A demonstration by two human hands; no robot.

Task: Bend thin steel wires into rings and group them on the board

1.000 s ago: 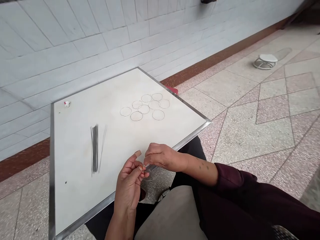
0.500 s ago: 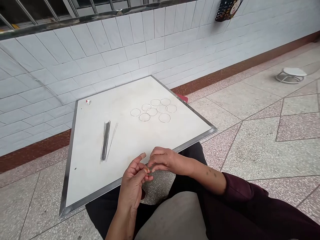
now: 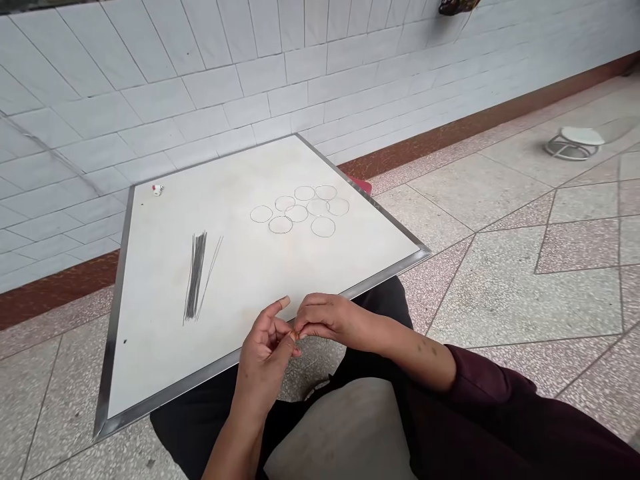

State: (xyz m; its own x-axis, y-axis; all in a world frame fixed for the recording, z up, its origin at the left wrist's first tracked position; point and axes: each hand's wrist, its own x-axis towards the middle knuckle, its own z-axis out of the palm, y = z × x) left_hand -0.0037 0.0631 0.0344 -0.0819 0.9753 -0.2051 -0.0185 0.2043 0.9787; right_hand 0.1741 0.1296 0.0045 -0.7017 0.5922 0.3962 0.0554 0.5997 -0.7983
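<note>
Left hand point(image 3: 265, 357): narrow pinch, thumb and finger closed on a small piece point(image 3: 295, 335), one finger raised
Right hand point(image 3: 330, 320): curled, fingertips pinching at the same spot, nearly touching the left fingertips
Small piece: between both sets of fingertips, above the near table edge, too small to identify
Wire bundle point(image 3: 197, 277): flat on the white table point(image 3: 240, 267), left of the left hand
Loose wires point(image 3: 210, 277): just beside the bundle, on its hand side
Wire rings point(image 3: 281, 233): beyond both hands, grouped, several overlapping
Stool point(image 3: 575, 143): on the floor, far right of the hands
</note>
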